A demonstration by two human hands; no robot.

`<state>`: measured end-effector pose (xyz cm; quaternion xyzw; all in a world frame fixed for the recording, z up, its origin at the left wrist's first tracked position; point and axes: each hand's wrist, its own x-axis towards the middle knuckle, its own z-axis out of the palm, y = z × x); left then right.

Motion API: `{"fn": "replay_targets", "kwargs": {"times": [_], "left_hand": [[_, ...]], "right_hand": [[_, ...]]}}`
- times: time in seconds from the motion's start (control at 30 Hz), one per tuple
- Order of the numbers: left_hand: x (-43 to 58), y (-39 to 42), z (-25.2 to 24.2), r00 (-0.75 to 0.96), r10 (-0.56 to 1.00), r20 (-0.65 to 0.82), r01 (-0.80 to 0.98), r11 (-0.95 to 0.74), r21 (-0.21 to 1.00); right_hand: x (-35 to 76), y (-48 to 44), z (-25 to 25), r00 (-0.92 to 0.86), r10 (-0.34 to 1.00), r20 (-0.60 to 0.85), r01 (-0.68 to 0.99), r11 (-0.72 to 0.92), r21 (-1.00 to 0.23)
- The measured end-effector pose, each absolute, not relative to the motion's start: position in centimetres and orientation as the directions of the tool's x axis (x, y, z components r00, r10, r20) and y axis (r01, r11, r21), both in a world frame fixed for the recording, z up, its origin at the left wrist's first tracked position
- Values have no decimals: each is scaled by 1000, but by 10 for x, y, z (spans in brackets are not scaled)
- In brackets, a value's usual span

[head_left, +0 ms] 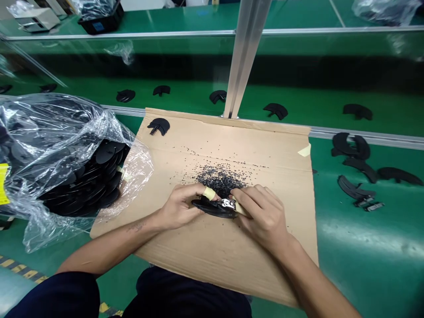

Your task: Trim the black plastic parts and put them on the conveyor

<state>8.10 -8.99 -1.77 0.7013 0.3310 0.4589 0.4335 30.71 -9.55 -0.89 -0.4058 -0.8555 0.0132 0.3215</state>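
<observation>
Over the middle of the cardboard sheet [205, 251], two hands are at work on one black part [212, 208]. The left hand [182, 205], a band of pale tape on one finger, pinches the part's left edge between thumb and fingers. The right hand [263, 212] is curled tight around what looks like one small metal tool [228, 203], its bright end against the part's right side; how far the tool's own ends are parted cannot be told.

To work well here, I would brace the part firmly, set the metal flush along the edge, take small bites and keep the left fingertips clear.

Just beyond the part lies one heap of black bits [220, 179], too many to count. To the left, one clear plastic bag [66, 115] spills overlapping black discs [106, 152], also uncountable. On the green tabletop [380, 247] to the right are about five curved pieces [400, 175], some overlapping. One notched piece [160, 125] sits near the cardboard's far left corner. Farther back, past the rail, seven dark pieces [275, 111] lie in a loose row; behind them stands one metal post [247, 57].
</observation>
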Motion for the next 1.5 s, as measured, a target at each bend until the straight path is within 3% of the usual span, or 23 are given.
{"fn": "replay_targets", "kwargs": {"times": [0.17, 0.23, 0.37, 0.57, 0.73, 0.87, 0.97, 1.07, 1.13, 1.33, 1.5], "left_hand": [[82, -90, -19, 376, 852, 365, 46, -411, 911], [82, -91, -18, 389, 848, 360, 30, -402, 915], [80, -91, -17, 392, 834, 388, 16, -428, 904], [83, -90, -17, 433, 825, 364, 132, -458, 879], [74, -81, -14, 335, 912, 235, 103, -283, 953], [53, -37, 7, 232, 948, 217, 175, -261, 949], [39, 22, 30, 245, 935, 257, 392, -338, 856], [30, 87, 41, 259, 915, 310, 635, -403, 659], [26, 125, 39, 225, 930, 292, 769, -353, 533], [4, 192, 16, 152, 974, 169, 910, -204, 360], [-29, 226, 5, -63, 991, 121, 992, 49, 112]], "right_hand": [[307, -98, -8, -489, 662, 567, 712, 679, -179], [306, -100, -9, -471, 673, 570, 704, 676, -216], [305, -100, -12, -406, 746, 528, 653, 641, -404], [306, -93, -13, -408, 731, 547, 727, 623, -289], [308, -88, -22, -313, 767, 560, 713, 580, -395], [311, -85, -29, -294, 782, 549, 724, 557, -407], [311, -86, -30, -307, 798, 518, 734, 545, -405], [310, -88, -30, -321, 800, 507, 735, 548, -398], [310, -88, -30, -317, 805, 502, 735, 543, -406], [314, -92, -29, -296, 826, 479, 738, 516, -434], [316, -94, -29, -273, 840, 468, 728, 499, -471]]}}
